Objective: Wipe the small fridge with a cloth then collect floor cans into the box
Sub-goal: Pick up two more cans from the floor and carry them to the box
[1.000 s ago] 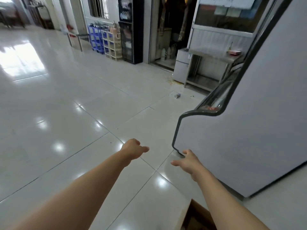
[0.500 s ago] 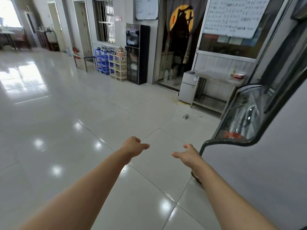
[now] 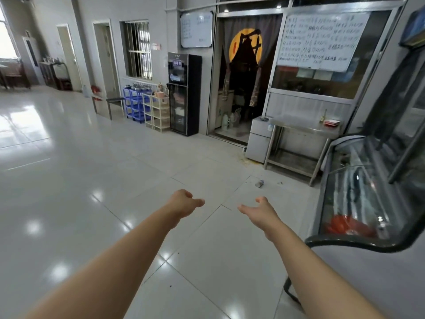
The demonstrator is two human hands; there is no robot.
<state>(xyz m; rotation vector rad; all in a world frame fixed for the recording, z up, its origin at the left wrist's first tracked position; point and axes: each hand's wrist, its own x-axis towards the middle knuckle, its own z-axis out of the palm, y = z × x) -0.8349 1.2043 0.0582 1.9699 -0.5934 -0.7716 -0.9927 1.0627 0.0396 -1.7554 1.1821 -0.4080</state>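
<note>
A small grey fridge (image 3: 258, 140) stands against the far wall beside a steel table (image 3: 299, 127). One can (image 3: 259, 183) lies on its side on the floor tiles in front of that table. Both my arms reach forward over the floor. My left hand (image 3: 184, 203) hangs with loosely curled fingers and holds nothing. My right hand (image 3: 257, 211) is also empty, fingers relaxed. No cloth and no box show in this view.
A large glass-fronted display freezer (image 3: 368, 203) fills the right side, close to my right arm. A black cabinet (image 3: 184, 95), blue and cream racks (image 3: 147, 107) and a curtained doorway (image 3: 243, 77) line the far wall. Glossy floor tiles spread to the left.
The view has lifted from the floor to the far wall; the box corner seen at the bottom earlier is out of frame. Both hands stay empty and stretched forward.
</note>
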